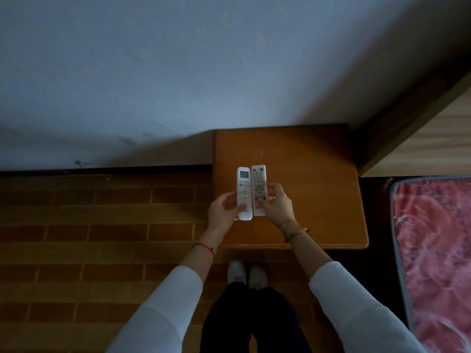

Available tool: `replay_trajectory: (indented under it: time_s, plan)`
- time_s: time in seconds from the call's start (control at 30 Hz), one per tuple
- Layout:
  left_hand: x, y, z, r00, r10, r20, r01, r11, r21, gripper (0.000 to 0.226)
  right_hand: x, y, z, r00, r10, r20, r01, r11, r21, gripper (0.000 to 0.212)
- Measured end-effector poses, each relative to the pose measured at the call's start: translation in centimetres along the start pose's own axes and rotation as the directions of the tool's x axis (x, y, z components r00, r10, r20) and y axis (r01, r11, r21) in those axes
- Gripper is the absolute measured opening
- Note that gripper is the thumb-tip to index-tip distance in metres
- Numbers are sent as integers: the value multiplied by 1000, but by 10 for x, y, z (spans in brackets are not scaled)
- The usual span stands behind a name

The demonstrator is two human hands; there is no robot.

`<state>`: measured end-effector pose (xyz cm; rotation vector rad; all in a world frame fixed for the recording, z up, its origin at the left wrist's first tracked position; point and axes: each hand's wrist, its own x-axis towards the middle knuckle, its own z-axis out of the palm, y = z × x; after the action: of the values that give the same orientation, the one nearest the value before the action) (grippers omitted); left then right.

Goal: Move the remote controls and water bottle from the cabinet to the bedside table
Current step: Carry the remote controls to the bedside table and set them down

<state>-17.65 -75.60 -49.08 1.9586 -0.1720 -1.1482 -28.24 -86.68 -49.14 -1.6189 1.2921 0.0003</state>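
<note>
Wall: plain pale blue-grey wall (178,59), dim, scuffed low down.
Floor: brown brick-patterned floor (89,225), left of the table.
Table: square orange-brown wooden bedside table (318,174), against the wall.
Bed: red patterned mattress (433,250), right of the table.

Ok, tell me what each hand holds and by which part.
Left hand grips the screen remote at its lower left edge; right hand grips the keypad remote at its lower right edge.
</note>
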Motion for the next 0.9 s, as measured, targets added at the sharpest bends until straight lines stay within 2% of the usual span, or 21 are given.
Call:
replay_trajectory:
  time_s: [0.4,0.77,0.9]
  plan:
    - [37,-33,12,997,60,-50,-53,990,131,51,29,32,35,998,-1,-56,-4,996,-88,41]
    - [37,-35,9,960,263,-98,-210,905,369,57,30,36,42,996,-27,-86,12,985,-170,31]
    - [38,-36,9,968,227,-107,-175,916,362,54,28,35,40,996,-23,-89,8,986,-168,36]
